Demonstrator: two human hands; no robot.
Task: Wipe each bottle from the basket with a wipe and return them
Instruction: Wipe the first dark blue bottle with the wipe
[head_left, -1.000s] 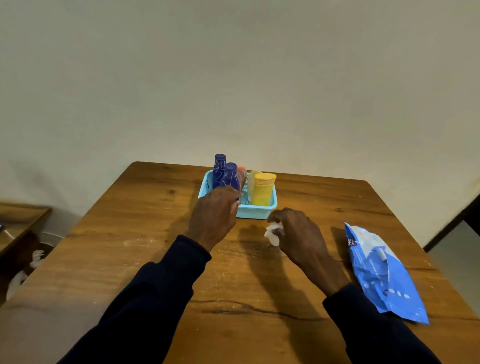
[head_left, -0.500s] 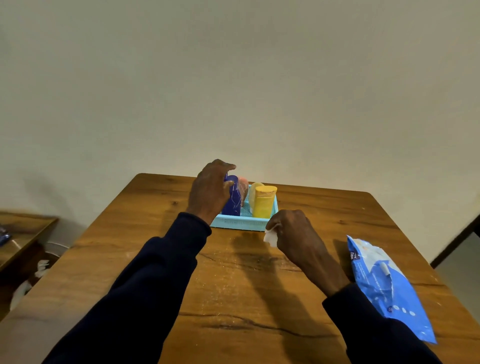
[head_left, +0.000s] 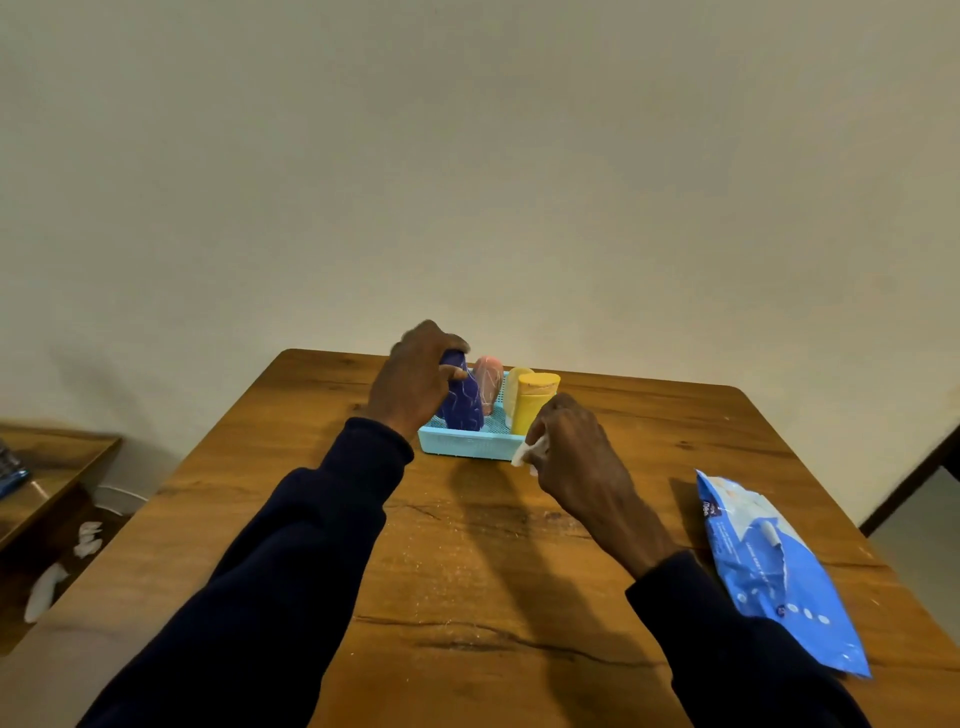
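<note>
Gripping the blue bottle (head_left: 462, 402) in the basket (head_left: 462, 445) at frame centre, the left hand (head_left: 415, 382) curls round it. The right hand (head_left: 574, 452) pinches a wipe (head_left: 527, 453).

The tabletop (head_left: 467, 545) is grained, scuffed wood (cracked near the front edge); the basket (head_left: 462, 445) is perforated plastic; the wipes pack (head_left: 774, 571) is glossy film.

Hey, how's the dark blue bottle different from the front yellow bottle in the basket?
The blue bottle is dark with pale squiggly lines; the yellow bottle is plain. The left hand grips the blue bottle's top; the yellow bottle's flat top is bare. Both are in the light blue basket, blue bottle left, yellow bottle right.
</note>
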